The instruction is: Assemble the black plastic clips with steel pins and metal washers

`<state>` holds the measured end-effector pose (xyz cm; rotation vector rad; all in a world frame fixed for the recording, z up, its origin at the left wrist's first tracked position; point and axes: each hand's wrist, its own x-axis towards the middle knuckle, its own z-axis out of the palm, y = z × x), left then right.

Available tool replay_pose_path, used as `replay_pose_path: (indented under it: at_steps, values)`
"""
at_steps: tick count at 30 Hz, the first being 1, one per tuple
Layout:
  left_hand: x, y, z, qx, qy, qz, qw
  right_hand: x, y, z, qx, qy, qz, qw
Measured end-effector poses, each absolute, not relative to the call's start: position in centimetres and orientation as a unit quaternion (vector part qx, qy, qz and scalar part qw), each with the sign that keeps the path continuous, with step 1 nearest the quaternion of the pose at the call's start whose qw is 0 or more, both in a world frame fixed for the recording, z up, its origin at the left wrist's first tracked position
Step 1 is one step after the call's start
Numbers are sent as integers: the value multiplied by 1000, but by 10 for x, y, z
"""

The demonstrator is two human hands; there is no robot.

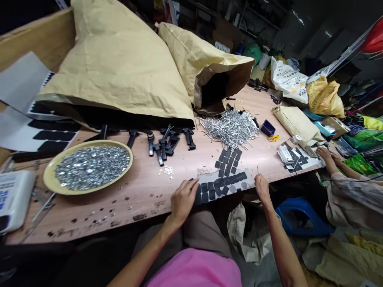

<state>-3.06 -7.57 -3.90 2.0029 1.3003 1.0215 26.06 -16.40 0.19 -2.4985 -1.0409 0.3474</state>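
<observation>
My right hand (262,187) is closed in a pinch on a thin metal pin (257,170) that sticks up above the table's front edge. To its left lies a grey backing sheet (244,175) carrying rows of black pads (211,186). My left hand (183,200) is at the left end of this sheet, fingers bent and tips together beside the pads; what they pinch, if anything, is hidden. More black pads (228,161) lie just behind the sheet. Farther back is a heap of metal pins (231,127).
A yellow bowl (48,181) full of small metal parts stands left, near black plastic parts (163,145) and white washers (169,170). Two large paper sacks (119,59) (206,48) lie behind. A blue box (267,127) sits right. Another person's hands (327,157) work at far right.
</observation>
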Motion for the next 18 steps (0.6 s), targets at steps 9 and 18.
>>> replay_pose_path:
  at_steps: [9,18]
  values:
    - [138,-28,-1,901,323,194,214,289,-157,-39,-890,-320,168,279]
    - [183,-8,-31,905,260,158,299,293,-157,-46,-870,-263,228,349]
